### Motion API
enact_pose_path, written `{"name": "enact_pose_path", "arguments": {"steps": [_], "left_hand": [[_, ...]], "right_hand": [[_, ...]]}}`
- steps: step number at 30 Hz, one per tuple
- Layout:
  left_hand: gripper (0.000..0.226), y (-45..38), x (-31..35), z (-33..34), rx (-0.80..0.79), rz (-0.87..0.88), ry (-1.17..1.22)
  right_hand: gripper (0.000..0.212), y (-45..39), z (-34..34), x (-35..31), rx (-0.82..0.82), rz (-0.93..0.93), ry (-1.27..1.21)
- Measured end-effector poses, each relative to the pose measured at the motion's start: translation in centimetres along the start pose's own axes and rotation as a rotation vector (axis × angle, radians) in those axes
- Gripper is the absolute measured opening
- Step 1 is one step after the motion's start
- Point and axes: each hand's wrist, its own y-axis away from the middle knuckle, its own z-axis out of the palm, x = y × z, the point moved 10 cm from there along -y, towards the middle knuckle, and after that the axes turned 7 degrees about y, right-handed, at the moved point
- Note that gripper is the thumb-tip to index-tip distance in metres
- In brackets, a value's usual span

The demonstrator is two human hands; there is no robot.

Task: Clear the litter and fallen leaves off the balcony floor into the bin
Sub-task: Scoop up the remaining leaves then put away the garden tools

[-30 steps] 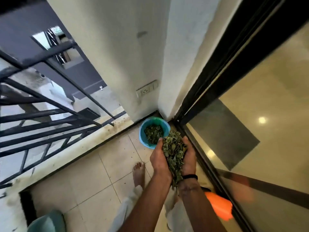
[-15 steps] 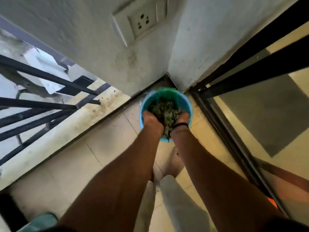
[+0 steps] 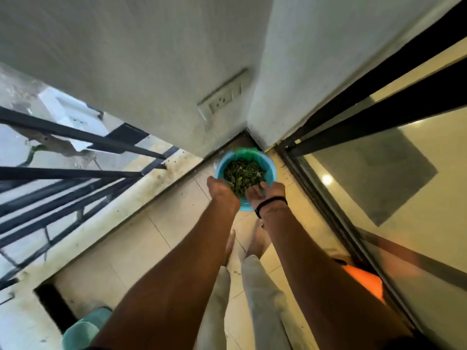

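Observation:
A blue bin with a green liner stands in the balcony corner, filled with dry green leaves. Both my hands hover over its near rim. My left hand is seen from the back, fingers loosely curved over the leaves. My right hand, a black band on its wrist, is palm up and spread. A few leaves lie between the two hands at the rim; neither hand grips them.
A black railing runs along the left edge above a stained ledge. A sliding glass door and its track close the right side. An orange object lies by the track, a teal container at bottom left. My bare feet stand on beige tiles.
The heap of leaves held between both hands has dropped into the bin. My hands have parted and lifted slightly from the leaves.

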Motion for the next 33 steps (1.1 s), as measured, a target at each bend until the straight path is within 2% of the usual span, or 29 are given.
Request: {"name": "enact_pose_path", "arguments": {"steps": [2, 5, 6, 9, 13, 15, 18, 20, 23, 27, 30, 33], "left_hand": [[0.037, 5.1, 1.5, -1.1, -0.116, 0.013, -0.093], [0.038, 11.9, 1.7, -4.1, -0.205, -0.022, -0.175], [0.039, 14.9, 1.9, -3.9, -0.284, -0.008, -0.275], [0.04, 22.6, 1.3, -4.2, -0.459, -0.005, -0.458], [0.033, 31.1, -1.8, -4.6, -0.597, 0.055, -0.738], [0.029, 34.6, -6.0, -4.9, -0.666, 0.025, -0.895], [0.036, 38.0, -13.8, -6.3, -0.787, -0.031, -1.139], [0.03, 40.2, -19.1, -8.1, -0.843, -0.016, -1.32], [0.019, 43.3, -26.0, -10.8, -0.953, 0.054, -1.447], [0.019, 47.8, -36.1, -17.8, -1.124, -0.042, -1.651], [0.007, 49.7, -41.9, -23.0, -1.201, -0.073, -1.778], [0.009, 51.2, -47.3, -28.3, -1.248, -0.095, -1.858]], "right_hand": [[0.029, 5.5, -1.7, -0.6, -0.058, -0.027, -0.167], [0.033, 13.5, -5.7, -0.3, -0.105, -0.08, -0.248], [0.034, 16.0, -7.3, -0.6, -0.117, -0.099, -0.222], [0.033, 22.4, -11.8, 0.0, -0.124, -0.161, -0.405], [0.026, 29.0, -18.3, 2.8, -0.135, -0.207, -0.566], [0.025, 31.2, -22.2, 5.2, -0.117, -0.226, -0.725], [0.022, 33.1, -27.9, 8.4, -0.107, -0.285, -0.934], [0.02, 34.0, -32.8, 10.6, -0.046, -0.324, -1.049], [0.013, 35.4, -40.5, 14.9, 0.084, -0.403, -1.231], [0.018, 37.8, -50.5, 23.8, 0.307, -0.55, -1.501], [0.031, 38.0, -55.2, 31.0, 0.468, -0.506, -1.633], [0.023, 37.7, -58.9, 37.0, 0.558, -0.392, -1.646]]}}
